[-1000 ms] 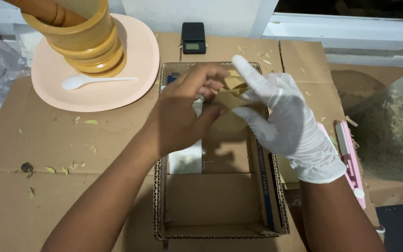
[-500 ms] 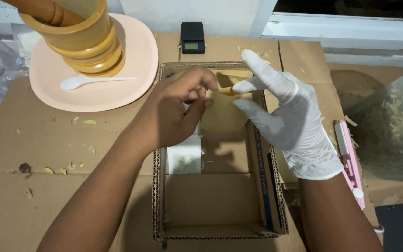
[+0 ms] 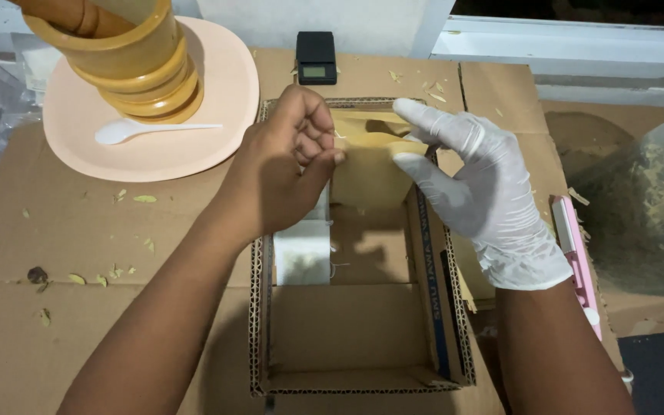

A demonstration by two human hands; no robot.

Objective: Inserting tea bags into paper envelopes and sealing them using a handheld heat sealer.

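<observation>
The small tan paper pouch (image 3: pixel 369 157) is held between both hands above the far end of the shallow open corrugated cardboard box (image 3: pixel 259 323). Its left edge disappears behind the curled fingers of the bare left hand (image 3: pixel 282 165), which pinch it together with what looks like a fine white thread (too thin to follow). What the pouch contains cannot be told; its mouth is not visible. The white-gloved right hand (image 3: pixel 486 196) pinches the pouch's right edge between thumb and forefinger, its other fingers spread loosely.

Below the grip, inside the box, lies a small white sachet (image 3: pixel 302 253), partly hidden under the left hand; the rest of the box floor shows bare cardboard. Far left of the grip, a turned wooden mortar (image 3: pixel 136 73) stands on a round peach-coloured plate (image 3: pixel 217 131), its top and the wooden pestle (image 3: pixel 78 14) in it cut off by the frame; a white plastic spoon (image 3: pixel 144 129) lies beside it. Beyond the grip sits a small black pocket scale (image 3: pixel 317 58). To the right lie a pink utility knife (image 3: pixel 574 253) and a clear plastic bag of dried greenish leaf pieces (image 3: pixel 647 207), cut off at the edge.
</observation>
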